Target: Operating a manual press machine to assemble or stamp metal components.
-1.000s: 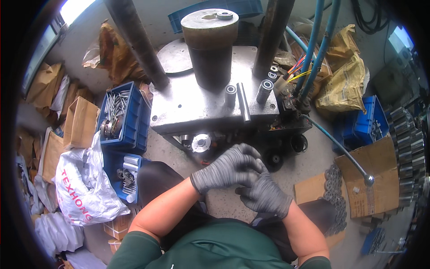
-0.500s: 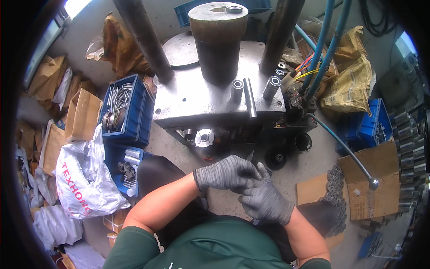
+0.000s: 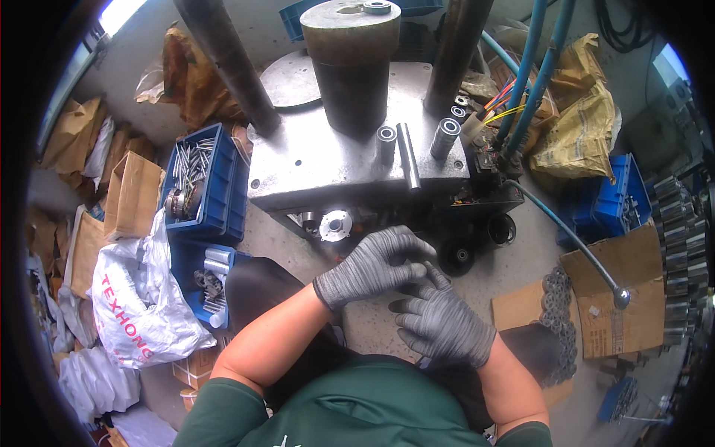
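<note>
The grey knit-gloved right hand and grey knit-gloved left hand come together, fingers curled; whether anything is pinched between them I cannot tell. A small piece there could slip through the smooth-fingered grip and drop to the grey floor. Just beyond, below the front edge of the silver metal bench, sits a black round part, which a careless reach could knock. On top, a bare steel rod lies between 2 upright ring-topped steel cylinders; a bump could roll it, toppling 1. Farthest, a small steel ring rests near the rim of the thick dark column; jolting could tip it off.
</note>
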{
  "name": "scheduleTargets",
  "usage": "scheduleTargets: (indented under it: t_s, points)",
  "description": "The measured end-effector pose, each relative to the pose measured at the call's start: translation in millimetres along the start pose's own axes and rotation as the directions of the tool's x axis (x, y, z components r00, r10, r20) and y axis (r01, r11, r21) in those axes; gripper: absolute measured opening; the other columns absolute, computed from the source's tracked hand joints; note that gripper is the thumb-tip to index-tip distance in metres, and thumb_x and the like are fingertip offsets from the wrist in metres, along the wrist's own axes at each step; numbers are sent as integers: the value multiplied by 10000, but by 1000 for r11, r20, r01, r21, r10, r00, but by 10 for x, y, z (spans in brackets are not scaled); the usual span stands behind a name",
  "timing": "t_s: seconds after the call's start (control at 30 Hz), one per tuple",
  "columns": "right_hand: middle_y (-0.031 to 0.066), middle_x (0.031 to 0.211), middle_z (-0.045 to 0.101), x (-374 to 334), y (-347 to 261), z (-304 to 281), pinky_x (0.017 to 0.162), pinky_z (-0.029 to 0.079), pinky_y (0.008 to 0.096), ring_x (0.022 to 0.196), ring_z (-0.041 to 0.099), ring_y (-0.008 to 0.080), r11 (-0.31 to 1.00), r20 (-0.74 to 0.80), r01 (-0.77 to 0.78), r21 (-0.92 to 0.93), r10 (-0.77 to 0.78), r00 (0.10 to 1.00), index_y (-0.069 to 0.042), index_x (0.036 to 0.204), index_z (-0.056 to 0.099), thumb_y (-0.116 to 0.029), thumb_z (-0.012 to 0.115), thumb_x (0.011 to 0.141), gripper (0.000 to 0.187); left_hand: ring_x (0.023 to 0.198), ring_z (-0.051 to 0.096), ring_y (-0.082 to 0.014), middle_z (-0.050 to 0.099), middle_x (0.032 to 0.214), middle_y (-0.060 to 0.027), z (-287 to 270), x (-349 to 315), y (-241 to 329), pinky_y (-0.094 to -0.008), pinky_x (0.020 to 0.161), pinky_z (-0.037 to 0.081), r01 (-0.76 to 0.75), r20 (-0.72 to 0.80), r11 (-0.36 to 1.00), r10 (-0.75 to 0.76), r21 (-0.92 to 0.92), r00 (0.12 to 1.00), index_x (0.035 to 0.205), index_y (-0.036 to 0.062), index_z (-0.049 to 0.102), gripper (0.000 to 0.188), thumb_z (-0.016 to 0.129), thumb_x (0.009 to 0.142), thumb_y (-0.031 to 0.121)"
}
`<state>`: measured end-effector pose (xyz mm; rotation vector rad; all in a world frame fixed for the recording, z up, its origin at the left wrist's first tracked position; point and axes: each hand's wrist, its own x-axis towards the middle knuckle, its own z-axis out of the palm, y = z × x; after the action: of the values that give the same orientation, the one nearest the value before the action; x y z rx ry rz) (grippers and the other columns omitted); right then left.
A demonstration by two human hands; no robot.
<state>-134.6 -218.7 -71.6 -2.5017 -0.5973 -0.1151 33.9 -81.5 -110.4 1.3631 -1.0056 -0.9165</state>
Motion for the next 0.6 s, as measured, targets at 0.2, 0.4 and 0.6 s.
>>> scheduleTargets:
  t_s: [0.2,0.4,0.6]
  points:
    - [78,1079,718,-48,-53,82,1073,444,512,1135,666,324,996,43,24,90,-28,999,-55,852,683,-133,718,772,117,1079,693,-181,736,1106,-81,46,-39,26,-350,985,546,214,220,977,-214,25,952,1207,40,730,302,772,923,136]
    - [124,1071,710,-78,-138,167,985,528,485,1113,682,349,958,31,68,278,-80,996,-16,859,665,-43,745,751,136,1078,701,-159,765,1146,-101,88,-113,-81,-341,964,556,203,374,978,-203,39,905,1248,35,724,325,723,925,65]
    - [138,1073,711,-14,-173,137,971,542,462,1084,693,359,939,-118,150,309,-119,986,-6,893,680,-16,756,765,149,1030,714,-163,778,1109,-112,46,-90,-78,-323,955,565,250,426,968,-222,-10,877,1251,10,725,298,664,961,41]
